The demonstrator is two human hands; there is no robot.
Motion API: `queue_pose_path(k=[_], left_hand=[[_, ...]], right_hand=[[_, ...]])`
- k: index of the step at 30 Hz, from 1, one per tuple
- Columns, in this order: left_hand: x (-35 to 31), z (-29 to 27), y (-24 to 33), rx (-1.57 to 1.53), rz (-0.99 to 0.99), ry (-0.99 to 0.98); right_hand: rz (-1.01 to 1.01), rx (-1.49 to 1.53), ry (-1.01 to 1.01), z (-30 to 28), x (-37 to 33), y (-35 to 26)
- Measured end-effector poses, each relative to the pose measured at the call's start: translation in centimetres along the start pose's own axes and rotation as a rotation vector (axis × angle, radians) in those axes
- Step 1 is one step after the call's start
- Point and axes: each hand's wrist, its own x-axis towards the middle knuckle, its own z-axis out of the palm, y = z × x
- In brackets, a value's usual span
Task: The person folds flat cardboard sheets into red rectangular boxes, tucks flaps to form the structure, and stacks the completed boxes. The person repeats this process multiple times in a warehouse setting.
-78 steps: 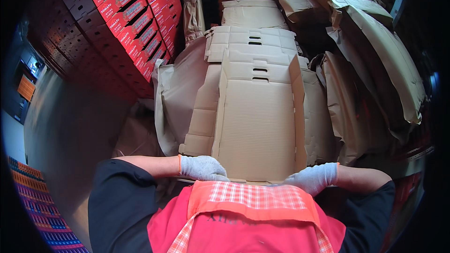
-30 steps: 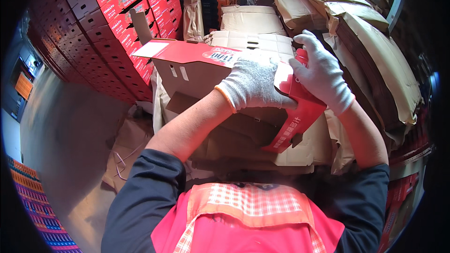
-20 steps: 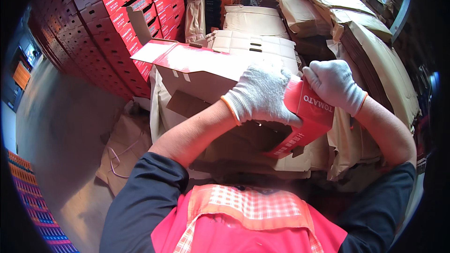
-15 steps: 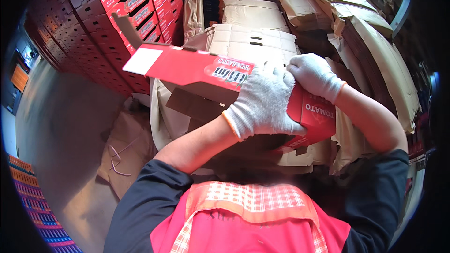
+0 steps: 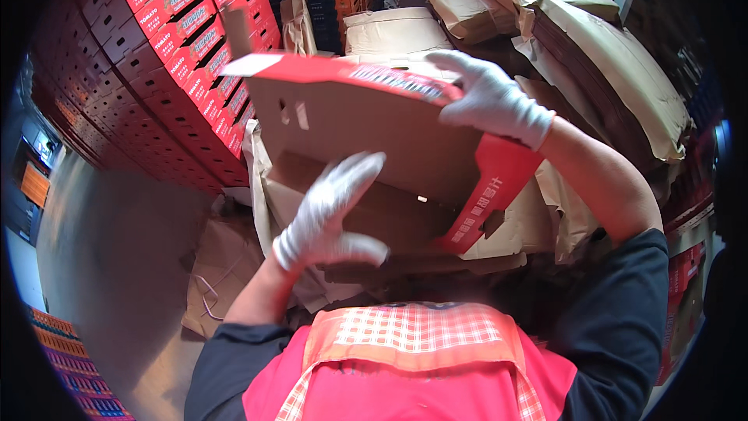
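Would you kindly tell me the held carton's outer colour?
The held carton is mainly red outside, seen best in the head view.

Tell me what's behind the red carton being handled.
Beyond the red carton, pale cardboard and a tan bundle show; a red box stack stands behind its left end. The carton and right hand cover the rest.

Left hand (image 5: 331, 214) is pretty smeared, fingers go soft. Right hand (image 5: 492, 101) blocks one corner of the carton (image 5: 351, 121), and the print along its upper edge is mush. Red box stack (image 5: 175, 27) runs off the top, colourful crates (image 5: 78, 366) get chopped bottom left.
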Motion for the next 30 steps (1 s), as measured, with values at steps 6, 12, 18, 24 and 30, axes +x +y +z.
queue_pose_path(k=[6, 12, 18, 24, 30], left_hand=[[-7.3, 0.2, 4.2, 0.223, -0.069, 0.124], [5.5, 3.1, 5.2, 0.298, 0.049, 0.092], [12.9, 9.1, 5.1, 0.043, 0.198, 0.357], [13.4, 12.5, 5.0, -0.115, 0.191, 0.675], [11.4, 14.8, 6.0, -0.201, -0.207, 0.550]], right_hand=[[0.705, 1.038, 0.029, -1.3, -6.9, 13.4], [0.785, 0.268, -0.199, 14.7, -16.8, 16.6], [0.165, 0.589, 0.637, 1.3, -12.0, 11.1], [0.060, 0.084, 0.127, -2.3, -9.6, -2.1], [0.437, 0.114, -0.242, -2.9, -6.2, -3.7]])
